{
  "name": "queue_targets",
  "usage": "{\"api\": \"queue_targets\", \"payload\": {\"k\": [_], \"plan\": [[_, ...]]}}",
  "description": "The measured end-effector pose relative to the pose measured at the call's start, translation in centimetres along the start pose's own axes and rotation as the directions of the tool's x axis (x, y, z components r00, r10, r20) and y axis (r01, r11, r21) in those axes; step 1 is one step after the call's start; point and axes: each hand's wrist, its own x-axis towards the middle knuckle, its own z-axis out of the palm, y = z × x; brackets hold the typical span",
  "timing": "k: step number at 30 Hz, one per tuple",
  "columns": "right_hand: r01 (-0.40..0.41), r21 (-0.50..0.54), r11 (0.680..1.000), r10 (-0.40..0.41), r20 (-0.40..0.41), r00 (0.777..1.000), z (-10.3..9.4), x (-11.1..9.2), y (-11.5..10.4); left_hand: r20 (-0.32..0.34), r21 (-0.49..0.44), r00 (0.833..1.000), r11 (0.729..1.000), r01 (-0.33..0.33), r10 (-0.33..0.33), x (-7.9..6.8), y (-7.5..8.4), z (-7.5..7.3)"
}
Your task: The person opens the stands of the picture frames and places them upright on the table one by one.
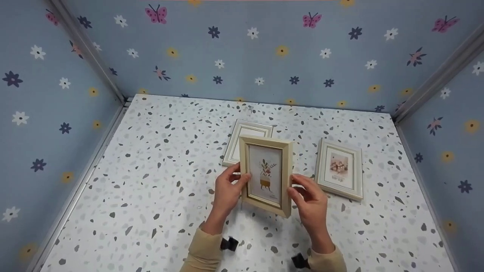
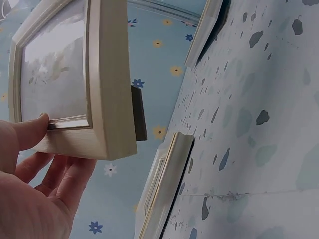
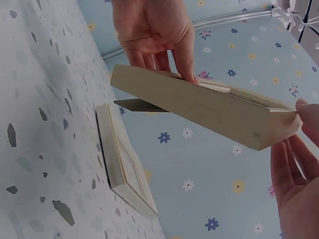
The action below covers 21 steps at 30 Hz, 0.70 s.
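Note:
Between both hands a cream picture frame (image 1: 266, 209) is held up off the table, its front toward the head camera, showing a print of a plant in a pot. My left hand (image 1: 226, 190) grips its left edge, with the thumb on the front and the fingers behind. At the opposite edge, my right hand (image 1: 312, 202) pinches the frame between thumb and fingers. A dark stand (image 2: 139, 114) juts from its back in the left wrist view. Behind the held frame lies a white picture frame (image 1: 231, 149), partly hidden. Another whitish picture frame (image 1: 357, 170) with a pinkish picture lies to the right.
The speckled white table (image 1: 143, 196) is enclosed by blue flowered panels (image 1: 242, 49) at the back and both sides. Metal rails (image 1: 89, 56) run along the panel corners. Small black pieces (image 1: 229, 243) stick out by the tan sleeves (image 1: 204, 251).

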Motion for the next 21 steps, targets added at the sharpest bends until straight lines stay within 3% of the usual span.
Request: {"api": "queue_targets", "payload": {"k": [10,17,21], "plan": [[-0.022,-0.001,1.000,0.022,0.069,0.997,0.0,0.1,-0.9,0.070,-0.036,0.996,0.998,-0.058,0.060,0.2,-1.1,0.2],[0.006,0.035,0.999,-0.011,0.145,0.989,0.1,0.2,-1.1,0.140,-0.229,0.990,0.973,0.042,-0.010,0.1,-1.5,0.2],[0.017,0.038,0.999,-0.024,0.168,0.985,0.3,0.3,-0.9,0.146,-0.272,0.989,0.960,0.068,-0.029,0.1,-1.7,0.3]]}}
